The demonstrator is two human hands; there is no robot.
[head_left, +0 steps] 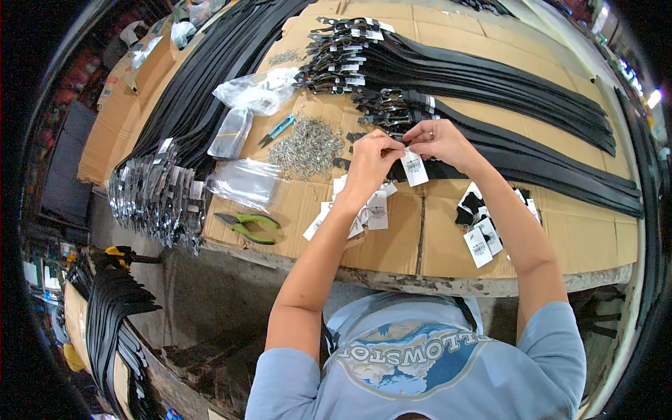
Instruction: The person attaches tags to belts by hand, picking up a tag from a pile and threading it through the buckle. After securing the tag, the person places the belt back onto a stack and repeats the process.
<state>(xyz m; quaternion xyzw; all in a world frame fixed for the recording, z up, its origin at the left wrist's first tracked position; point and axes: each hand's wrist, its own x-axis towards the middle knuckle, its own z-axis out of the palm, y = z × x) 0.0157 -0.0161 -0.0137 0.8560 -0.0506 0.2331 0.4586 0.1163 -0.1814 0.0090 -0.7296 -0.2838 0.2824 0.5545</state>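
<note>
A white price tag (414,169) with a barcode hangs between my hands in the head view. My left hand (374,159) pinches at its top end from the left. From the right, my right hand (442,145) is closed in a pinch at the same spot, a ring on one finger. The tag's fastening is hidden by my fingertips. Just behind my hands lie black belts (483,143) with metal buckles. More white tags (378,210) are spread below my left wrist. Tags with small black pieces (479,241) lie beside my right forearm.
A heap of small metal pins (306,148) lies left of my hands, near blue thread snips (278,130). Green-handled pliers (248,227) rest by the table's front edge. Clear plastic bags (245,183) and bundled belts (178,126) fill the left side; another belt stack (476,77) lies behind.
</note>
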